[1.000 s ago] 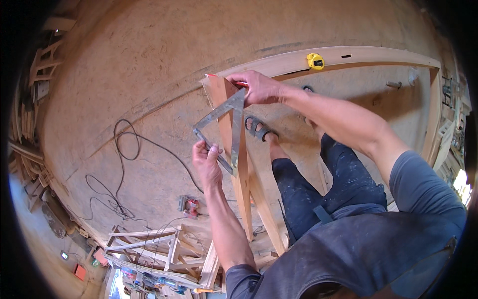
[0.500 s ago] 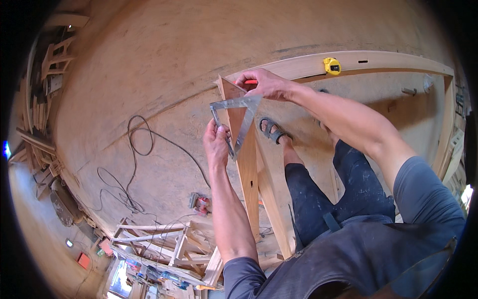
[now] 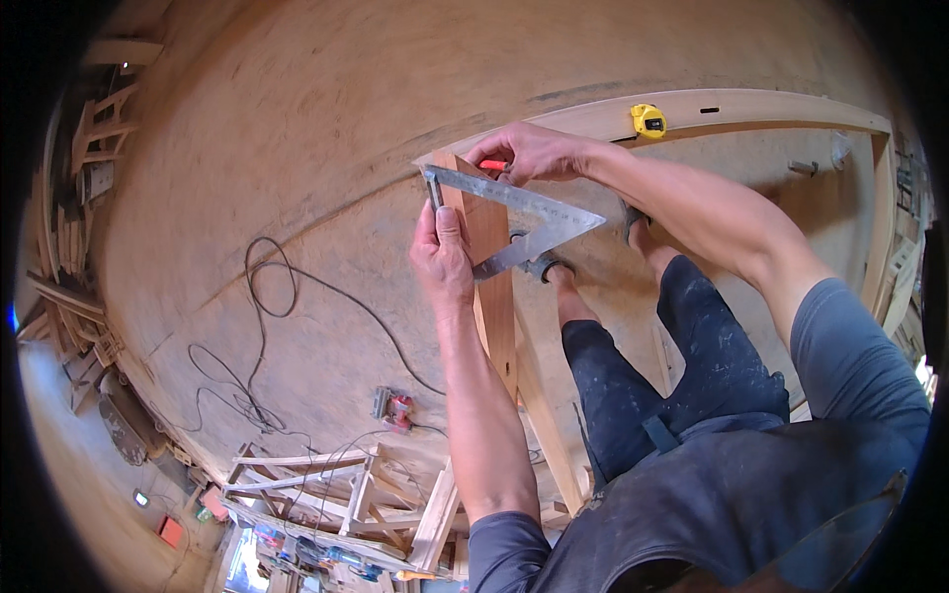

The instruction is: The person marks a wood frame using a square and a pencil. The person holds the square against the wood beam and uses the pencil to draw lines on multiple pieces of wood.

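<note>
metal triangular square (image 3: 534,222) flat across wooden board (image 3: 491,287)

No packages, signs or screens show clearly in this view. The only label-like mark is a small dark patch on the face of the yellow tape measure (image 3: 648,121), which rests on the curved wooden beam (image 3: 771,104) at the top.

One triangular metal square (image 3: 524,222), one upright wooden board (image 3: 491,287), one yellow tape measure (image 3: 648,121) upper right, one red power tool (image 3: 393,408) lower centre, two hands.
</note>
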